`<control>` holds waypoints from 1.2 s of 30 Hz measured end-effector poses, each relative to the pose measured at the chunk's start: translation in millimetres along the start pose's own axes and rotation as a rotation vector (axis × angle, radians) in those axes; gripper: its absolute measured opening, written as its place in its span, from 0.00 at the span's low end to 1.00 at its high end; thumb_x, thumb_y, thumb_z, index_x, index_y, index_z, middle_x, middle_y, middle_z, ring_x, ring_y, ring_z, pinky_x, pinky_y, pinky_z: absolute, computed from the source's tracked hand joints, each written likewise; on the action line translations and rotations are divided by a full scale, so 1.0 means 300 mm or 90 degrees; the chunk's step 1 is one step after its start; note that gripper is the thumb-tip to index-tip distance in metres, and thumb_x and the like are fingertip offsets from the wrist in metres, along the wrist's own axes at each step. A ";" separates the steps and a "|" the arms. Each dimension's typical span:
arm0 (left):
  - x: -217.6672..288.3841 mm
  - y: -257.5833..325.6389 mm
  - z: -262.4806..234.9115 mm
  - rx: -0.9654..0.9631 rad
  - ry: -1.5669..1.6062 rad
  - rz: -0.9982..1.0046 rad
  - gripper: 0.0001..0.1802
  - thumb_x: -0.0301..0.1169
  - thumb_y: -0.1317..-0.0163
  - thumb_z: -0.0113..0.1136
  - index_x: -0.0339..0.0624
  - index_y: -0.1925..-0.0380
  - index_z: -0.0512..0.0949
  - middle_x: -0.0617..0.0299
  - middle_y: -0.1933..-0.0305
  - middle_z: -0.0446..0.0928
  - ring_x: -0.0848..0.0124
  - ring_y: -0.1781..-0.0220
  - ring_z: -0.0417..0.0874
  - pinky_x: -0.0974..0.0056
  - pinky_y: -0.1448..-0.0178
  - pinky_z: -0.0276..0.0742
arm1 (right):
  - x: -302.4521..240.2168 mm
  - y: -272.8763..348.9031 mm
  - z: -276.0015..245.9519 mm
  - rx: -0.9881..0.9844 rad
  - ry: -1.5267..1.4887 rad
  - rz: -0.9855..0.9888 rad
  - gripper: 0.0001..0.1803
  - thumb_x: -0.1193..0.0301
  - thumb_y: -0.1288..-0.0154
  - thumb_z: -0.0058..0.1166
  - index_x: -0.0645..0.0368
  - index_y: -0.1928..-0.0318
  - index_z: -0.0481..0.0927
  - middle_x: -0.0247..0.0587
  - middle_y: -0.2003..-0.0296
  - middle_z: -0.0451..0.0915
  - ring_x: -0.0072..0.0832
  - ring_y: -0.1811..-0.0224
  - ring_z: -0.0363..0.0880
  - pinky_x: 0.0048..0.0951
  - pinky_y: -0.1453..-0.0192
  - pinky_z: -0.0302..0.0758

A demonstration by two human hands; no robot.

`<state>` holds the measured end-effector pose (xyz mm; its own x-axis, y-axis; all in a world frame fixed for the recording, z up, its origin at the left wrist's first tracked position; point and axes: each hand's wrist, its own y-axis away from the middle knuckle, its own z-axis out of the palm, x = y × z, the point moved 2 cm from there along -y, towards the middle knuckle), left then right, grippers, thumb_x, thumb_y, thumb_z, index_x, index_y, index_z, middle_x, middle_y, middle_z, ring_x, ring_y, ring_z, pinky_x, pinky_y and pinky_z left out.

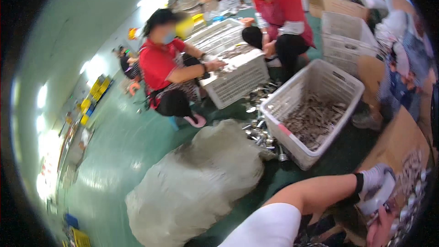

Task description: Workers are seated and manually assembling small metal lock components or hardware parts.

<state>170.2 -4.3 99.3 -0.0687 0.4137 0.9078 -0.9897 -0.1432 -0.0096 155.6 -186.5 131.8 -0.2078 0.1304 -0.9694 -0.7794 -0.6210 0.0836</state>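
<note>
My left hand [376, 177] wears a white glove with a black cuff and reaches right over a flat cardboard sheet [397, 142] that carries small shiny metal pieces [414, 187]. It grips a white rounded container [378, 200] from above. Just below it, at the lower right rim, my bare right hand [381, 231] shows only its fingers, blurred. What they hold is unclear.
A white slotted crate [315, 71] of small metal parts stands ahead on the green floor, with loose metal pieces [259, 133] beside it. A bulging grey sack [196, 183] lies to the left. Two people in red sort parts at another crate [240, 82]. Stacked crates [343, 36] stand behind.
</note>
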 end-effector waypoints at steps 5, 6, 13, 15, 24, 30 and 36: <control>0.112 0.142 -0.056 -0.127 0.478 -0.265 0.14 0.29 0.34 0.37 0.40 0.65 0.76 0.60 0.67 0.78 0.66 0.69 0.78 0.60 0.62 0.78 | -0.076 0.034 0.167 -0.007 -0.002 0.019 0.25 0.75 0.45 0.57 0.56 0.47 0.65 0.36 0.55 0.70 0.25 0.59 0.73 0.23 0.60 0.72; 0.111 0.147 -0.077 0.022 0.227 -0.139 0.14 0.29 0.34 0.39 0.41 0.63 0.77 0.60 0.67 0.78 0.67 0.68 0.78 0.61 0.61 0.78 | -0.081 0.035 0.199 -0.012 0.001 0.024 0.24 0.76 0.46 0.58 0.56 0.48 0.65 0.35 0.57 0.71 0.24 0.60 0.73 0.22 0.61 0.72; 0.131 0.113 -0.073 0.001 -0.096 -0.052 0.14 0.20 0.42 0.49 0.34 0.56 0.76 0.56 0.59 0.79 0.68 0.60 0.79 0.65 0.54 0.76 | -0.129 0.032 0.228 0.019 0.047 0.043 0.19 0.78 0.48 0.62 0.56 0.57 0.70 0.31 0.67 0.73 0.20 0.68 0.74 0.20 0.66 0.73; 0.102 0.093 -0.104 0.041 0.141 -0.165 0.14 0.25 0.40 0.46 0.33 0.57 0.76 0.53 0.59 0.79 0.64 0.60 0.80 0.63 0.52 0.76 | -0.135 0.049 0.230 0.026 0.046 0.050 0.18 0.78 0.48 0.62 0.56 0.58 0.70 0.30 0.69 0.74 0.19 0.70 0.74 0.20 0.67 0.73; 0.056 0.111 -0.108 0.074 0.146 -0.185 0.12 0.22 0.41 0.45 0.31 0.61 0.77 0.50 0.59 0.79 0.62 0.59 0.81 0.60 0.51 0.78 | -0.098 0.082 0.221 0.007 0.094 -0.001 0.18 0.75 0.46 0.63 0.57 0.57 0.70 0.27 0.65 0.71 0.14 0.65 0.71 0.18 0.62 0.70; 0.092 0.092 -0.079 0.073 0.213 -0.211 0.13 0.23 0.40 0.44 0.30 0.62 0.77 0.48 0.59 0.79 0.59 0.59 0.81 0.58 0.51 0.78 | -0.111 0.072 0.218 0.010 0.070 -0.004 0.18 0.77 0.47 0.62 0.56 0.57 0.69 0.27 0.65 0.71 0.14 0.66 0.71 0.17 0.62 0.70; 0.090 0.086 -0.077 0.076 0.213 -0.219 0.15 0.27 0.39 0.42 0.29 0.62 0.77 0.47 0.60 0.79 0.56 0.58 0.81 0.56 0.49 0.77 | -0.127 0.064 0.219 0.019 0.098 -0.019 0.18 0.78 0.47 0.63 0.56 0.58 0.70 0.26 0.66 0.71 0.13 0.66 0.70 0.17 0.62 0.71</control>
<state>140.0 23.9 114.0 0.2038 0.7181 0.6654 -0.9422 -0.0408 0.3327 109.7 -152.6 185.4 -0.0922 0.0267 -0.9954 -0.8019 -0.5946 0.0584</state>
